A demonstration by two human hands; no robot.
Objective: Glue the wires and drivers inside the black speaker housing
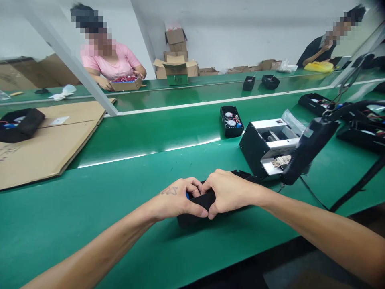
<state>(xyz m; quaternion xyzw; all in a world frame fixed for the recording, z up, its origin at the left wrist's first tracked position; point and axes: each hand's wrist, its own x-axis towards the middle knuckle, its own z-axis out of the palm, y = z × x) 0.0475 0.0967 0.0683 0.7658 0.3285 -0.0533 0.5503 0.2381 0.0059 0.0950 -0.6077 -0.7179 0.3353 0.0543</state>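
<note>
Green matting covers a long workbench (126, 208) with a conveyor lane running along its far side. Nearest the viewer, the left hand (177, 198) and right hand (227, 192) both close around a small black box (192, 214) that rests on the bench; fingers curl over its top edge from either side, thumbs nearly touching, a grip that appears to steady the box while pressing on its upper part. A blue spot shows between the left fingers. Just right of the box and a little farther off, a black and silver machine (266, 146) stands open-sided, with a black hanging tool (309, 148) slung in front of it within reach. Beyond the box, an open black case (231, 120) shows round parts. Far left of the box lies flat cardboard (45, 148). Beyond that, a person in pink (110, 60) handles a small tray. No legible writing appears anywhere.
</note>
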